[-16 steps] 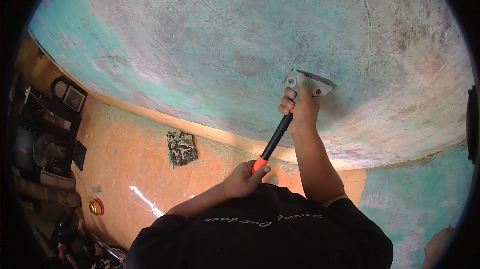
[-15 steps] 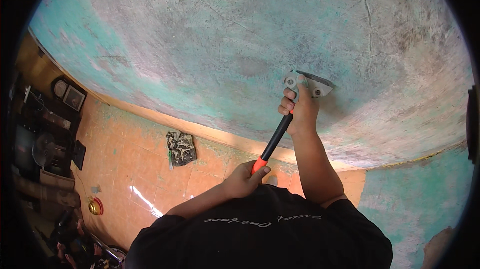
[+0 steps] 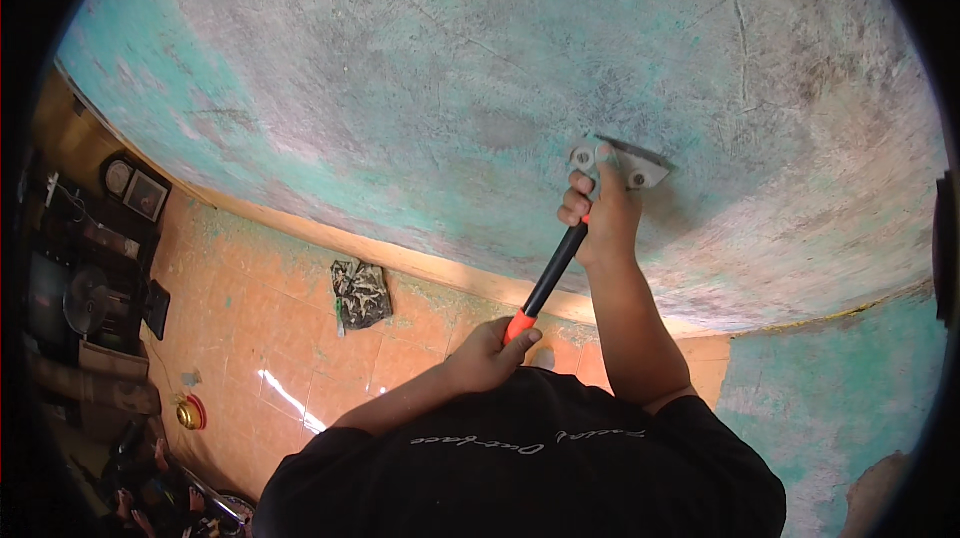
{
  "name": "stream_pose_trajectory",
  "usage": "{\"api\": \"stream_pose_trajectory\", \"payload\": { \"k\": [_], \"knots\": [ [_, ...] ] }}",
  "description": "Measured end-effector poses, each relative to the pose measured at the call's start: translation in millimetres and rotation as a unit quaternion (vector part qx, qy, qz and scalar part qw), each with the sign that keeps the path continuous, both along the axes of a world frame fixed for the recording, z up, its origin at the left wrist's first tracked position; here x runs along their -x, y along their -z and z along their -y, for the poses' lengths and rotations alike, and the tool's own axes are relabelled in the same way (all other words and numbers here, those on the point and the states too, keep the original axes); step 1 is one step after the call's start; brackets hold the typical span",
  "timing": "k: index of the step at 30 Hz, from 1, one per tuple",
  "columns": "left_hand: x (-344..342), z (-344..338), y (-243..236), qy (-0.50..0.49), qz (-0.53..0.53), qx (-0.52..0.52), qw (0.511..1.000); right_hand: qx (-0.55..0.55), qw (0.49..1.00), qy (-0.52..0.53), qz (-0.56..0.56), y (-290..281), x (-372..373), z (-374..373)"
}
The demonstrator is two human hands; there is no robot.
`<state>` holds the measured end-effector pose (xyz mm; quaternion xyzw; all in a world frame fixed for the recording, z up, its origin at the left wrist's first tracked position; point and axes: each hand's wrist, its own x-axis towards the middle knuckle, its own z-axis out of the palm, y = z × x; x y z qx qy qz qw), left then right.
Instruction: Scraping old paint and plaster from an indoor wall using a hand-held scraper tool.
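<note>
A long-handled scraper (image 3: 553, 271) slants up and to the right, its shaft black with orange-red parts. My left hand (image 3: 488, 354) is closed around the orange lower end, close to my body. Up near the grey metal head, my right hand (image 3: 610, 213) grips the neck, with the thumb lying along the head. The dark blade lies against or very near the wall (image 3: 420, 98); exact contact cannot be told. Worn turquoise paint and grey-white patches cover that wall.
On the orange tiled floor (image 3: 260, 308) lies a crumpled patterned cloth or bag (image 3: 361, 296), among green paint flakes. A fan (image 3: 88, 303) and furniture stand at the left. A gold, red-rimmed object (image 3: 188, 413) is on the floor; another person's hands (image 3: 130, 513) show lower left.
The scraper head and my right hand have shifted very slightly up and to the right along the wall. My left hand keeps its hold on the lower end.
</note>
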<state>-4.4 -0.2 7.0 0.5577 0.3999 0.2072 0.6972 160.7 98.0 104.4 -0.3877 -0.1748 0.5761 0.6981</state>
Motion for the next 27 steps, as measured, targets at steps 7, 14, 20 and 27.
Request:
{"api": "stream_pose_trajectory", "payload": {
  "k": [7,14,20,27],
  "knots": [
    [1.2,-1.7,-1.3,-0.009,0.018,-0.004,1.000,-0.009,1.000,-0.006,-0.004,-0.9,1.9,-1.3],
    [1.5,-7.0,-3.3,-0.010,0.014,-0.015,1.000,-0.020,1.000,0.004,0.003,-3.6,3.7,-4.0],
    [8.9,-4.5,2.0,-0.001,0.015,-0.004,1.000,0.002,1.000,0.006,0.018,3.1,11.1,-4.2],
    [15.9,-6.3,4.9,0.005,0.030,-0.010,0.999,-0.007,0.999,0.015,0.030,5.7,17.0,-2.7]
  ]
}}
